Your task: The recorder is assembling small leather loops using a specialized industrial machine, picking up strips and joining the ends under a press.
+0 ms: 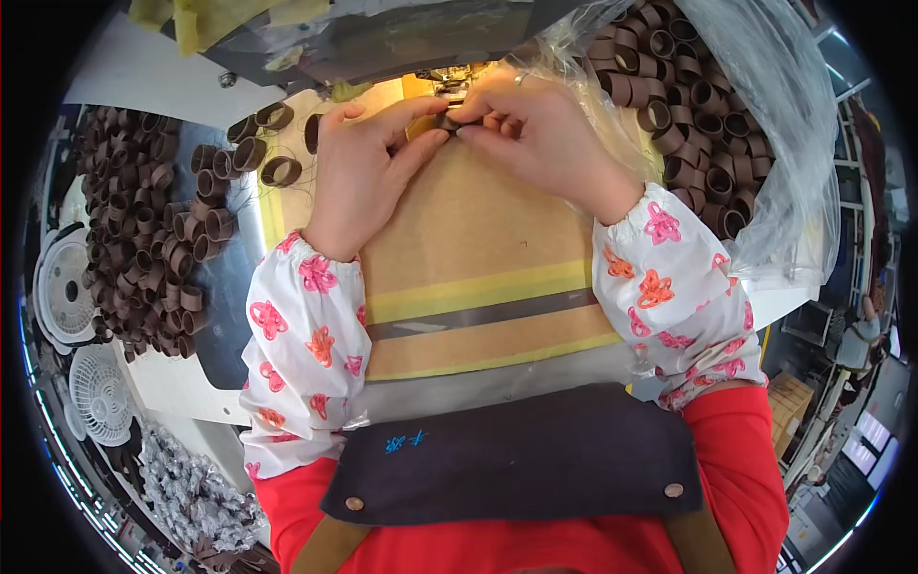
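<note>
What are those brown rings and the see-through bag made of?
Brown rings: probably fabric or elastic band sewn into loops. They look matte, soft and slightly squashed, not stiff. The left hand and right hand pinch one ring that bends easily.

Bag: thin clear plastic film, judging by its shine, its wrinkles and the rings showing through it.

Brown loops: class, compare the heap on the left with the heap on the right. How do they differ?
The left heap lies loose and spread across the table; the right heap is packed inside a clear plastic bag. The left heap sprawls toward the left hand; the right heap stays bunched. Both hold similar brown loops.
</note>
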Demonstrator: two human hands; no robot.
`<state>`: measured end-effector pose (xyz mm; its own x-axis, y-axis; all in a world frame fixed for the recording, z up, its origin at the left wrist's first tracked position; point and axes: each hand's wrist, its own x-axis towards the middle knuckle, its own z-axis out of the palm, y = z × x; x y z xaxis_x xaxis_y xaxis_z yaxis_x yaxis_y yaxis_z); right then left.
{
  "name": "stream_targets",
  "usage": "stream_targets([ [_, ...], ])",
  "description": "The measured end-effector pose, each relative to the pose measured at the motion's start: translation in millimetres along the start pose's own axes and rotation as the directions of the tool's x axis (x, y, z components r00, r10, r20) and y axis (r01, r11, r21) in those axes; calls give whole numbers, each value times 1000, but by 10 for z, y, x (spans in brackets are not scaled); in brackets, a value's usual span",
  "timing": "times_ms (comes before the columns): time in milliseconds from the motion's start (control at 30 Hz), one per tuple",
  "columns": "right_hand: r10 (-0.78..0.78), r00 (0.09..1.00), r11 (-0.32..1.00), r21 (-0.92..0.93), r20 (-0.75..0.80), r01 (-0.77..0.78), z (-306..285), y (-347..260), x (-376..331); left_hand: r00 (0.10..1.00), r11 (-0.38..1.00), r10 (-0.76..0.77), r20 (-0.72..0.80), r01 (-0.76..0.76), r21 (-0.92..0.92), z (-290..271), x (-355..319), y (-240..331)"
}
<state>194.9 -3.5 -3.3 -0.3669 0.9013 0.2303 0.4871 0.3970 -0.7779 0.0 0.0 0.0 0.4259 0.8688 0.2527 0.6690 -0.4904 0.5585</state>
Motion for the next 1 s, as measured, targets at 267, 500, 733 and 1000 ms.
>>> stream_targets([
  [267, -130, 971, 983, -156, -198, 99, 29, 96, 175, 976, 979, -195, -100, 187, -85, 130, 209, -11],
  [500, -193, 956, 956, -261, -222, 133, 49, 125, 185, 982, 980, -151, -116, 133, -149, 208, 241, -90],
  [733, -187, 961, 966, -217, -202, 142, 52, 56, 195, 974, 965, -209, -83, 192, -178, 164, 250, -79],
  [1000, -203, 957, 960, -235, -206, 153, 42, 72, 187, 981, 976, -175, -82, 162, -144, 219, 244, -153],
])
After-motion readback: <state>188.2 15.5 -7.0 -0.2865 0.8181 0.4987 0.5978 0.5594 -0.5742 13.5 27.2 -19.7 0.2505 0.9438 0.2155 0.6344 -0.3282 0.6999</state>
